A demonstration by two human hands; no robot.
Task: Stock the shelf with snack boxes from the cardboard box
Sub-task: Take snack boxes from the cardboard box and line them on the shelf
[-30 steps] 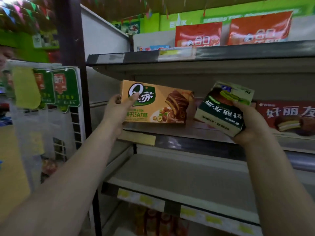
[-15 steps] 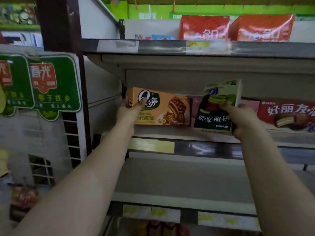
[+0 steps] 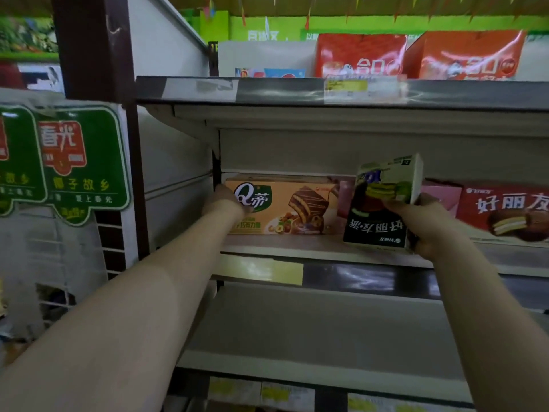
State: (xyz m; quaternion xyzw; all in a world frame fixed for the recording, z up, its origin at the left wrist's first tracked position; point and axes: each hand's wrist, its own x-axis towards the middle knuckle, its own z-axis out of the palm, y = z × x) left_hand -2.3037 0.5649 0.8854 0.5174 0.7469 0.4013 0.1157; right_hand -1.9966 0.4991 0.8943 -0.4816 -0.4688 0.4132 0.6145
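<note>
Head view: placement step of shelf stocking. The orange snack box (image 3: 282, 208) stands face-out at the far left end of the middle shelf (image 3: 297, 248), resting on the shelf board close to the back panel. The left hand (image 3: 227, 200) lies against the box's left end with its thumb across the front face; whether that grip is grasping the box or merely pressing it cannot be told. The green-and-black snack box (image 3: 383, 203) is off the shelf, held upright with its print upside down, just right of the orange box and in front of a pink box (image 3: 439, 194); the right hand (image 3: 424, 224) grips it along its right edge, fingers over the front. A red box (image 3: 505, 212) stands further right on the same shelf. The cardboard box is out of view. By judgement, the orange box is all but seated; the next move calls for letting it go, then turning the green-and-black box upright and setting it into the gap between its neighbours.
</note>
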